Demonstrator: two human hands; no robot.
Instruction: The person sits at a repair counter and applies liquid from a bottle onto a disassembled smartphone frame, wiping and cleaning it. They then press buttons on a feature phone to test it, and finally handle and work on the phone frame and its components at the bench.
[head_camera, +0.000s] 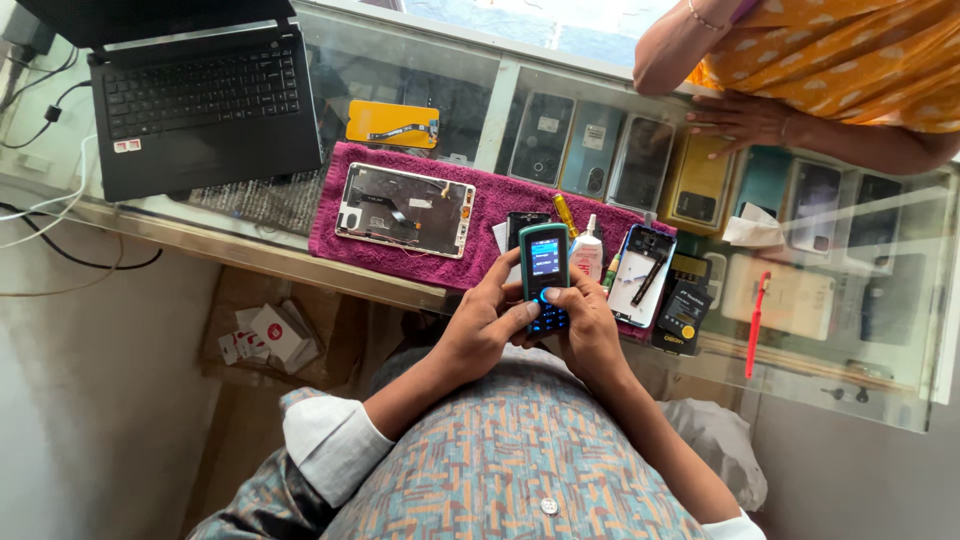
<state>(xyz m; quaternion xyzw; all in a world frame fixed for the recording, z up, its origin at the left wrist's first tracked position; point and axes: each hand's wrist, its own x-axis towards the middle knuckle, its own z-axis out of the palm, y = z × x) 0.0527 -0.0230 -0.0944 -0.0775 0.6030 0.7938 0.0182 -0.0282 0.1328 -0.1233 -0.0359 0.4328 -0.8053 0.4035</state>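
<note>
Near the centre of the frame, both hands close around a small teal keypad phone (545, 275), a slim plastic bar with a lit blue screen above and dark blue keys below. The left hand (485, 325) wraps its left edge, thumb laid across the keys; the right hand (590, 330) cups the right edge and back, its thumb also on the keypad. The phone stands upright in the grip, just in front of the counter's near edge.

Behind it, a magenta towel (400, 262) with a nubby pile lies across a glass counter (900, 400), whose top shows rows of flat rectangular handsets shelved beneath. On the towel to the left rests an opened tablet (405, 210), a pale metal frame with dark boards and ribbon cables exposed. To the right of the phone stand a small white glue bottle (588, 255) with a tapered nozzle and a yellow-handled screwdriver (564, 213). Further right lies a blue-rimmed opened smartphone (641, 272) with a black tool across it, and beside it a black battery (683, 318). A red plastic pry tool (756, 325) lies on the glass at the right.

In the upper left sits an open black laptop (200, 100) with matte keys. At the upper right, another person's hand (740, 120) presses flat on the glass, beneath an orange patterned cloth sleeve.
</note>
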